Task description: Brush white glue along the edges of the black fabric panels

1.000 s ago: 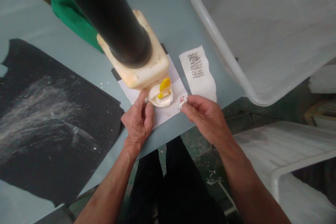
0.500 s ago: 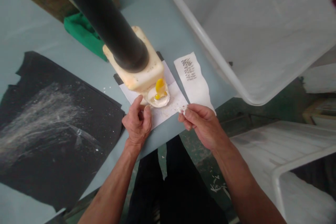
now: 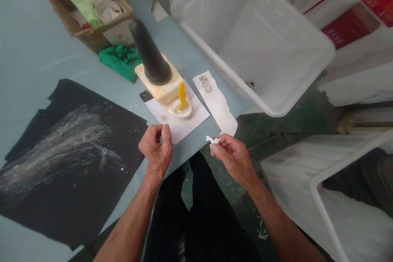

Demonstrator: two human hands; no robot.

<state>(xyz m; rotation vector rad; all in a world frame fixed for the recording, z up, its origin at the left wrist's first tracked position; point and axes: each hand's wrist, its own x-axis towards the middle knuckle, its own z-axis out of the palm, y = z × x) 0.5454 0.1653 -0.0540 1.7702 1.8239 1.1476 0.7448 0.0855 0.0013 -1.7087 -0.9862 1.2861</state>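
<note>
Between the thumb and fingers of my right hand is a small crumpled white scrap, held past the table's front edge. My left hand is curled, thumb against the fingers, beside the white sheet; whatever it may pinch is hidden. On that sheet stands a cream-coloured container with a thick black tube rising from it. A yellow-handled tool rests in the container's rounded front lip. To its right lies a white paper strip with rows of dark marks.
Dusty black sheets cover the table's left part. Behind are a cardboard box of odds and ends and a green cloth. A large white bin stands at the right, another white bin below it.
The view has shifted, showing more of the box and bin. My left hand has drawn back from the container's lip and its fingers have closed. My right hand still holds the white scrap.
</note>
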